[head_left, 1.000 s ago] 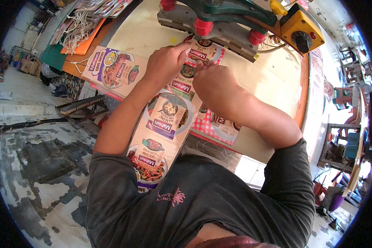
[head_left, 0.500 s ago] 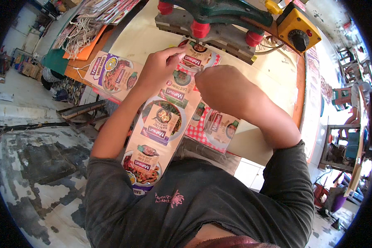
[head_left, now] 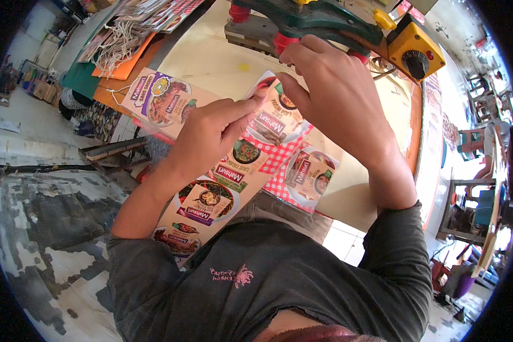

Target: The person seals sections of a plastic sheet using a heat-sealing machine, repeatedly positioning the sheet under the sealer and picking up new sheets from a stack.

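Currently, printed strip [head_left: 244, 159] is pinched by left hand [head_left: 214, 128] before press [head_left: 330, 24]; right hand [head_left: 341, 85] is held nearer press, fingers parted.

Dressed in a loose, creased charcoal T-shirt [head_left: 302, 256] with wide short sleeves [head_left: 398, 251] ending near the elbows, and a slightly wavy, rounded neckline [head_left: 310, 310]. Marked on the left chest in pink with a spiky, tufted emblem [head_left: 244, 276] beside two short lines of lettering [head_left: 221, 275]. Bare from sleeve hems to left hand [head_left: 214, 128] and right hand [head_left: 336, 82].
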Demonstrator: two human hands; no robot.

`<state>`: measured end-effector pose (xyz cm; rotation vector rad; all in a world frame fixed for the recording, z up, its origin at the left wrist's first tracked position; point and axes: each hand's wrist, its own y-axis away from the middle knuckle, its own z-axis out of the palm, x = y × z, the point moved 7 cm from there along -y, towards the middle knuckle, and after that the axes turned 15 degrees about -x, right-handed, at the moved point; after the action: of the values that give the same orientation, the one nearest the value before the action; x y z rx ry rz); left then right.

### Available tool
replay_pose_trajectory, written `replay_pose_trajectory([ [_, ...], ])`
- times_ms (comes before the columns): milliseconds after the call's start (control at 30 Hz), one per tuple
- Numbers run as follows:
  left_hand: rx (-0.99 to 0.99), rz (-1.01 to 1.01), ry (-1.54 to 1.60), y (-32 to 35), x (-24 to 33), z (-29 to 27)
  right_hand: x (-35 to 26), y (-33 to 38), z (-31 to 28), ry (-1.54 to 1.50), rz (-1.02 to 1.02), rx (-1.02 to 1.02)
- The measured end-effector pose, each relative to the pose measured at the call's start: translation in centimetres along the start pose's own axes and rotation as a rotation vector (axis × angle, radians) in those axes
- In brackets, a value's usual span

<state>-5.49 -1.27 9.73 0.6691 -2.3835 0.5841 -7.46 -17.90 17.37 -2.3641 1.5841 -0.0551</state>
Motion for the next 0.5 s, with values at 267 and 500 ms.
replay_pose_trajectory([
  [267, -0.042, 0.067, -0.193, 0.3, 2.2, 0.0, -0.2, 0.0, -0.3, -0.068, -0.033, 0.034],
  [500, -0.052, 0.056, -0.251, 0.5, 3.0, 0.0, -0.4, 0.0, -0.6, -0.024, -0.034, 0.083],
])
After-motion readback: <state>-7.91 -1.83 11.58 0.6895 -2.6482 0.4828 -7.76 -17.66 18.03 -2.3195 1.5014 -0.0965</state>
